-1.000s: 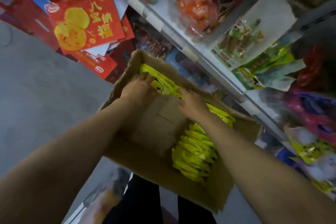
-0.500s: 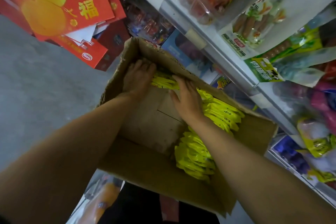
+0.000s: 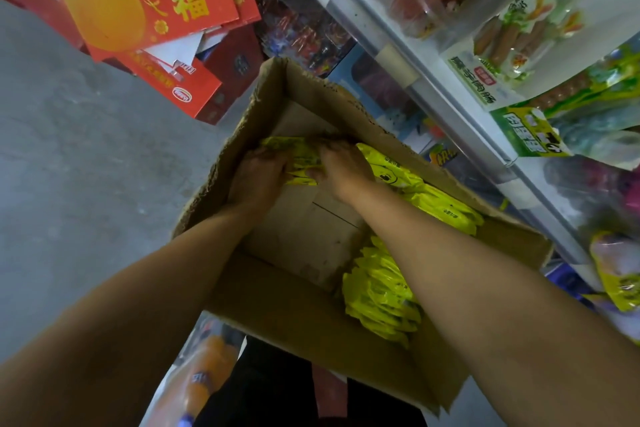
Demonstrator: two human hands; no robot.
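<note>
Upper left of frame: red gift boxes (image 3: 138, 4) stacked on the grey floor. Centre: an open cardboard box (image 3: 277, 298). The left hand (image 3: 258, 177) is inside the box at its far end, fingers curled round the left side of a bundle of yellow packets (image 3: 301, 158). The right hand (image 3: 343, 167), just beside it, grips the bundle's right side. More loose yellow packets (image 3: 381, 291) line the box's right wall. Right of frame: a shelf (image 3: 450, 108) carrying sausage packs (image 3: 502, 42).
</note>
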